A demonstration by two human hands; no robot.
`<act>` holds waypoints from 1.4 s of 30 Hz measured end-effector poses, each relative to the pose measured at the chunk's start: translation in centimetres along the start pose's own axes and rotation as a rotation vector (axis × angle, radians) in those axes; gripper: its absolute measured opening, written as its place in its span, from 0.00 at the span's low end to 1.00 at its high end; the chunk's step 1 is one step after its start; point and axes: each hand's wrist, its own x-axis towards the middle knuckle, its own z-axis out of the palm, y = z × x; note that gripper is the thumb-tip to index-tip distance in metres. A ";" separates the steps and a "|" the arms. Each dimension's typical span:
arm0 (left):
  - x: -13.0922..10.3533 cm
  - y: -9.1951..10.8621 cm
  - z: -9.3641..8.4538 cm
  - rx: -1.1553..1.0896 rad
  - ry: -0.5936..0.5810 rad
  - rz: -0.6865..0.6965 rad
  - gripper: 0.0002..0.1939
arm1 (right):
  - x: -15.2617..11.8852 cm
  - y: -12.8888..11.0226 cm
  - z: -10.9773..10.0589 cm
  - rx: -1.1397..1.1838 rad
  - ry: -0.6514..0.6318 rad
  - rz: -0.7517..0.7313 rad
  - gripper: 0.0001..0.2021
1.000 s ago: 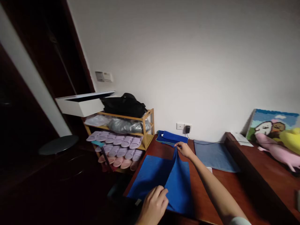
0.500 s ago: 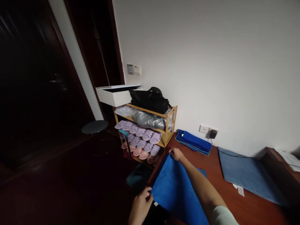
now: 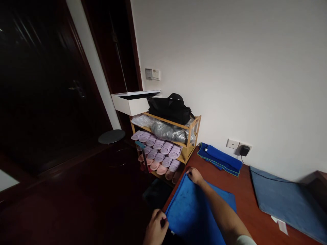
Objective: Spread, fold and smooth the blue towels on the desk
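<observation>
- Holds the far corner of the blue cloth (image 3: 189, 204) in the right hand (image 3: 196, 176), with fingers clamped on the fabric, probably to fix the far end of the edge.
- Pinches the near-left corner of the same cloth in the left hand (image 3: 155, 229), with fingers brought together at the edge, probably to draw the side between both corners straight.
- Spaces both hands along the left side of the cloth, apparently to prevent sagging or bunching between grips.
- Places the blue cloth on the near part of the reddish-brown surface (image 3: 245, 200), probably for flat support; extends under and past the right forearm, with layers there impossible to tell apart.
- Locates the green-edged blue cloth bundle (image 3: 222, 158) at the wall side, folded compactly and apart from both hands, perhaps to leave working room.
- Sets the grey-blue cloth (image 3: 286, 200) flat to the right, with the white tag (image 3: 282, 227) projecting from the near edge.
- Routes the cable from the black plug (image 3: 244, 150) across the far part of the grey-blue cloth, likely for want of another path.
- Stores the black bag (image 3: 170, 110) on top of the wooden rack (image 3: 191, 136), beside the white box (image 3: 129, 105), above rows of slippers (image 3: 166, 148).
</observation>
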 end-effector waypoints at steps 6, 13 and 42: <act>0.4 0.1 0.1 -0.175 0.005 -0.019 0.09 | 0.2 -1.5 -2.3 0.074 0.000 -0.041 0.14; 0.9 0.7 0.1 -0.167 0.004 0.044 0.08 | -3.7 -4.4 -10.2 0.152 -0.023 -0.188 0.12; 4.8 24.9 -16.6 -0.250 0.101 0.757 0.07 | -31.9 -11.0 -32.4 0.390 0.552 -0.036 0.21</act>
